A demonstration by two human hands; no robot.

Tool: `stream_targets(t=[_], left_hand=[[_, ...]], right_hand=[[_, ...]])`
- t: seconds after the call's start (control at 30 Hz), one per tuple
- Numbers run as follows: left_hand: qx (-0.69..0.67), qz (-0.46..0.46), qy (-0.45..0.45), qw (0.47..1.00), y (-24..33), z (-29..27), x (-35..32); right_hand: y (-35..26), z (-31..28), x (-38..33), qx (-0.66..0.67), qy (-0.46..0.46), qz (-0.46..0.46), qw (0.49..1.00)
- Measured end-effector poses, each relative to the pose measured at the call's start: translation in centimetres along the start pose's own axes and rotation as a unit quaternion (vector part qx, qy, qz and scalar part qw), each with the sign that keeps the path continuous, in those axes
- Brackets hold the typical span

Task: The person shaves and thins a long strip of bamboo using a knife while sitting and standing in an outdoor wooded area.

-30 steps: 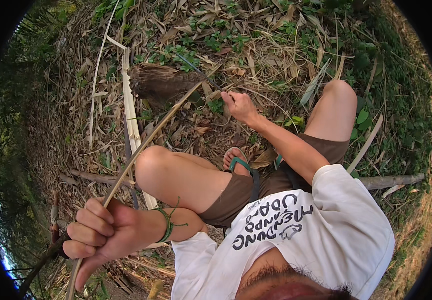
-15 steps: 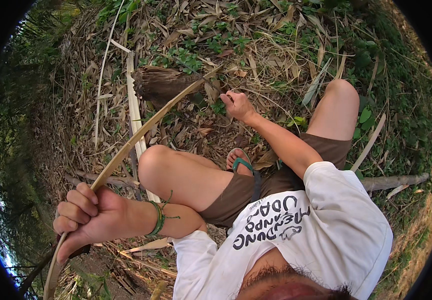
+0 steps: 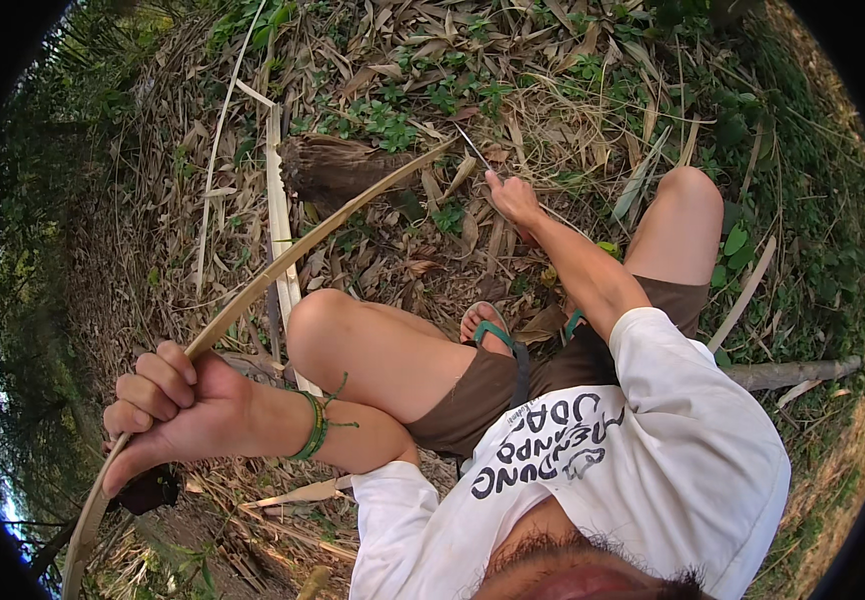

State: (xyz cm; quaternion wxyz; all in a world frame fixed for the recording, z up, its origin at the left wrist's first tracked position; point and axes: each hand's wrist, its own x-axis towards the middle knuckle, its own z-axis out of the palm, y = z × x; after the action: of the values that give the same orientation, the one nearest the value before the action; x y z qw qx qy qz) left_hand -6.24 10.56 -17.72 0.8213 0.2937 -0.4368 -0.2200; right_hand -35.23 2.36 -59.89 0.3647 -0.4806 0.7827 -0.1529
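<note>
A long, pale, slightly bowed bamboo strip (image 3: 278,266) runs from the lower left toward the upper middle, passing in front of a dark log. My left hand (image 3: 188,410) is closed around it near its lower end, the fingers curled over the top. In my right hand (image 3: 515,200) is a knife (image 3: 475,149) with a narrow blade; its handle is mostly covered by the fingers. The blade points up and left, right beside the strip's far end. Whether blade and strip touch, I cannot tell.
The short weathered log (image 3: 338,168) lies on leaf litter beyond my bent left knee (image 3: 328,330). Another pale bamboo strip (image 3: 278,200) lies left of it. A sandaled foot (image 3: 488,328) is between my legs. Behind my right thigh lies a branch (image 3: 793,371).
My right hand has moved right with the knife, whose blade crossed the strip before and now sits at its far tip. My left hand keeps its hold on the strip. The view has shifted slightly.
</note>
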Motion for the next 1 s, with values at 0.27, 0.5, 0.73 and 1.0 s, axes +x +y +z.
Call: stream_targets(t=[0.27, 0.5, 0.73, 1.0], left_hand=[[0.187, 0.087, 0.236, 0.95, -0.5, 0.6, -0.5], [0.211, 0.081, 0.311, 0.923, -2.0, 0.6, 0.4], [0.229, 0.073, 0.29, 0.926, -4.1, 0.0, -0.5], [0.208, 0.066, 0.266, 0.939, -4.6, 1.1, 0.0]], right_hand=[[-8.3, -1.5, -9.2, 0.142, -0.088, -0.257, 0.952], [-6.7, 1.5, -6.5, 0.112, -0.006, -0.262, 0.958], [-10.8, -1.5, -9.5, 0.046, -0.071, -0.307, 0.948], [-4.4, -0.8, -1.0, 0.013, -0.052, -0.119, 0.991]])
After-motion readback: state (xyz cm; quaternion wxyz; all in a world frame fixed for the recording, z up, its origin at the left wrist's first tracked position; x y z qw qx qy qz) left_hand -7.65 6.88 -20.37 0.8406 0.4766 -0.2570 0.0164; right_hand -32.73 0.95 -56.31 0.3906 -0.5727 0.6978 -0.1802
